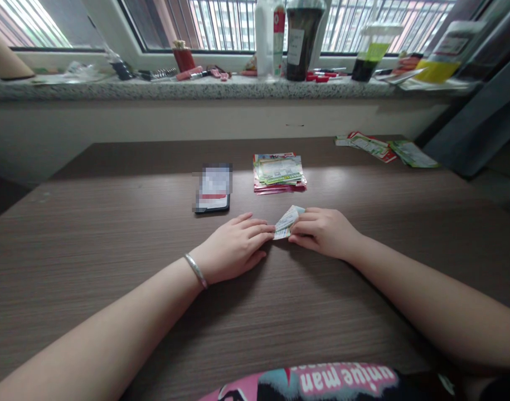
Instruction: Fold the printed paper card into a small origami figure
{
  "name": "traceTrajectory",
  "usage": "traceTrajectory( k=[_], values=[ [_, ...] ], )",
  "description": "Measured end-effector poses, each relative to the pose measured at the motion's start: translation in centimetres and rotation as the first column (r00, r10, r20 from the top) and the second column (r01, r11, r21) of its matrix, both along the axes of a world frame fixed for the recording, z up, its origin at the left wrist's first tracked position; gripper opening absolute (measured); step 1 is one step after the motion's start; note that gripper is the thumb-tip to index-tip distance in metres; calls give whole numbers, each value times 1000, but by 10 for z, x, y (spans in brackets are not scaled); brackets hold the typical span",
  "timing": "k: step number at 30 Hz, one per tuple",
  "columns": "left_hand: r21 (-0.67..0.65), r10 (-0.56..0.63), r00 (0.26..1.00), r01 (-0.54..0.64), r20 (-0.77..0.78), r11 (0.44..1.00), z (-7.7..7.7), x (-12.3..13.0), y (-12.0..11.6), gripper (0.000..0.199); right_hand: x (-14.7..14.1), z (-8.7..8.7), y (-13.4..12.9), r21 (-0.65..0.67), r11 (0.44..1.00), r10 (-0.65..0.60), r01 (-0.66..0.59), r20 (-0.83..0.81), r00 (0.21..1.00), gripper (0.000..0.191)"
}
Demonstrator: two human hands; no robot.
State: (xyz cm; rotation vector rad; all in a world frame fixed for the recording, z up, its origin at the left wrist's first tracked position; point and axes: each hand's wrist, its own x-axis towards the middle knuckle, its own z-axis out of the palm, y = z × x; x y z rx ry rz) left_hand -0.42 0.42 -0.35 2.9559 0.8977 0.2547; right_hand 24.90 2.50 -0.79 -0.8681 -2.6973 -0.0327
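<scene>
A small piece of printed paper [285, 221], pale with a folded flap, lies on the brown table between my hands. My right hand [321, 229] pinches its right side between thumb and fingers. My left hand [238, 245], with a silver bangle at the wrist, lies palm down with fingers stretched out. Its fingertips touch the paper's lower left corner. Beyond the paper sits a stack of colourful printed papers [280, 170]. To the left of that stack is a phone [214, 188] with a lit, partly blurred screen.
More printed papers [374, 147] lie at the table's far right corner. Behind the table [91, 223], a stone windowsill [221, 89] carries a clear bottle [266, 42], a dark-filled cup [304, 42], a cup with green and dark contents [369, 53], pens and other small items.
</scene>
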Motion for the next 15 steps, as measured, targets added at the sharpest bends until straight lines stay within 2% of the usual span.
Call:
traceTrajectory(
  k=[8, 15],
  values=[
    [-52, 71, 997, -69, 42, 996, 1, -2, 5, 27, -1, -7, 3, -194, 971, -161, 142, -84, 983, 28],
    [-5, 61, 995, -61, 84, 998, -2, 2, 1, 24, -5, -11, 10, -334, 918, -268, 214, -126, 955, 16]
  ],
)
